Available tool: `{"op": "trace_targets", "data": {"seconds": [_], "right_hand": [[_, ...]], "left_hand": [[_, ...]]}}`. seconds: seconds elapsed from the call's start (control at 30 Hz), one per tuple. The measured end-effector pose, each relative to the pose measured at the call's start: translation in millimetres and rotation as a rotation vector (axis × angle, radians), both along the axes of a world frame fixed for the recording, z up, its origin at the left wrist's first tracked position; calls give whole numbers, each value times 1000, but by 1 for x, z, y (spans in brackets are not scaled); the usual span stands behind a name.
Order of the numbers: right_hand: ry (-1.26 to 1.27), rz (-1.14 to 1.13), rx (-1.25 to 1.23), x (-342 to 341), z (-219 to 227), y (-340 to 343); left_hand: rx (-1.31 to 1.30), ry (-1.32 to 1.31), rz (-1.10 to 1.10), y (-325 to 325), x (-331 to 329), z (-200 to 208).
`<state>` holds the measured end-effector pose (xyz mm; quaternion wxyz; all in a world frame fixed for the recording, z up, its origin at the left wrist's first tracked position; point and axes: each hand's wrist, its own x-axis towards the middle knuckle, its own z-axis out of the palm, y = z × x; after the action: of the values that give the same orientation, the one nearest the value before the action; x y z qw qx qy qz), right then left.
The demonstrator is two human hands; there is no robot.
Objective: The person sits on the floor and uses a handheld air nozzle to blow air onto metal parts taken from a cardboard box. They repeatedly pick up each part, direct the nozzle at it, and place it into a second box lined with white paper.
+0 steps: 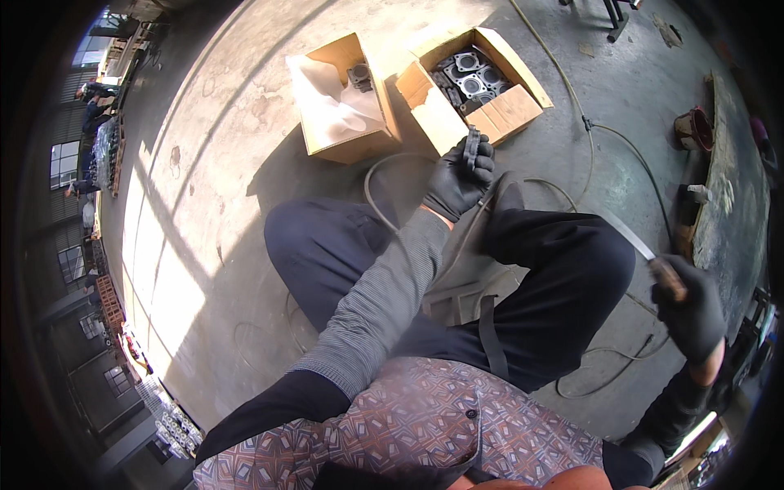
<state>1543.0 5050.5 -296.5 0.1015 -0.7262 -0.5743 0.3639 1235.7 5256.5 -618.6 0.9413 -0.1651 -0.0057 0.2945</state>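
Observation:
In my gloved left hand (459, 181) is a small dark metal part (472, 149), held up just in front of the right-hand cardboard box; the fingers are closed round it. My gloved right hand (690, 310), out to the right beyond my knee, grips the wooden handle of a file (641, 243). Its long flat blade points up and left, its far end blurred, apart from the metal part. The right-hand box (518, 113) has open flaps and holds several grey flanged metal parts (469, 84). Beside it, the left-hand box (347, 145) contains white foam sheet (331, 102) and dark metal parts (359, 76).
A hose (563, 77) runs down the concrete floor and loops around my legs. At the right stand a dark reddish bucket (692, 129) and a worn board (727, 188). Far left, people work near stacked goods. Black metal legs (616, 20) show at the top.

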Motion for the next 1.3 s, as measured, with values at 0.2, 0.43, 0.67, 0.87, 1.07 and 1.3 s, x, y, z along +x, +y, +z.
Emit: {"op": "trace_targets", "data": {"seconds": [0.2, 0.43, 0.67, 0.87, 1.07, 1.3], "right_hand": [[67, -316, -134, 7, 2, -16], [-32, -219, -69, -4, -8, -26], [12, -168, -11, -26, -19, -13], [-2, 135, 87, -35, -26, -3], [-12, -186, 127, -30, -19, 8], [-132, 14, 159, -33, -13, 39]], "left_hand": [[308, 442, 231, 3, -1, 23], [516, 1028, 306, -1, -24, 48], [478, 1088, 321, -4, -42, 53], [568, 1137, 334, -2, -46, 47], [467, 1257, 302, -8, -53, 45], [410, 814, 322, -8, -64, 49]]}}
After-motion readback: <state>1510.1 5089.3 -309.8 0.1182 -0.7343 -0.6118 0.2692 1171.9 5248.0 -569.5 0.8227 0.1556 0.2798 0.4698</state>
